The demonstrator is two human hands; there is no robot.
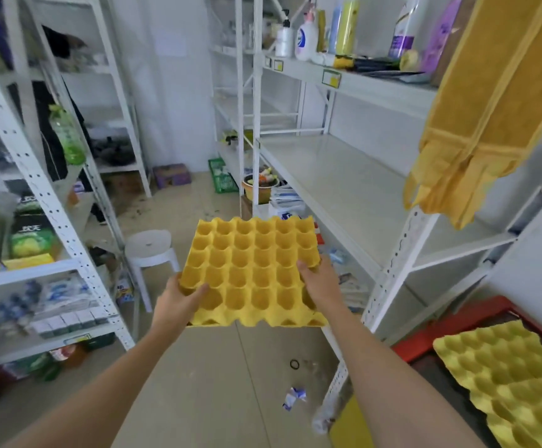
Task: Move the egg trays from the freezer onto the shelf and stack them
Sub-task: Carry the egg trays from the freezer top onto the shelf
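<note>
A person in a narrow storeroom holds a yellow egg tray (252,273) level over the tiled floor, cups up, w/ both bare hands: the left hand (179,299) grips the tray's near-left edge, thumb curled over the top into a cup, and the right hand (319,282) clasps the right edge, fingers bent over the rim. The tray hangs in mid-air just left of the white metal shelf (344,176) on the right, whose wide middle board lies beyond and to the right of the tray. At bottom right, more yellow egg trays (509,376) rest on a red-rimmed unit (431,334), likely the freezer, though too little shows to be sure. A yellow cloth (476,118) drapes from above at upper right; bottles (347,24) line the top board. A white stool (150,247) stands by the left-hand racks, and a crumpled wrapper (293,396) lies on the floor
</note>
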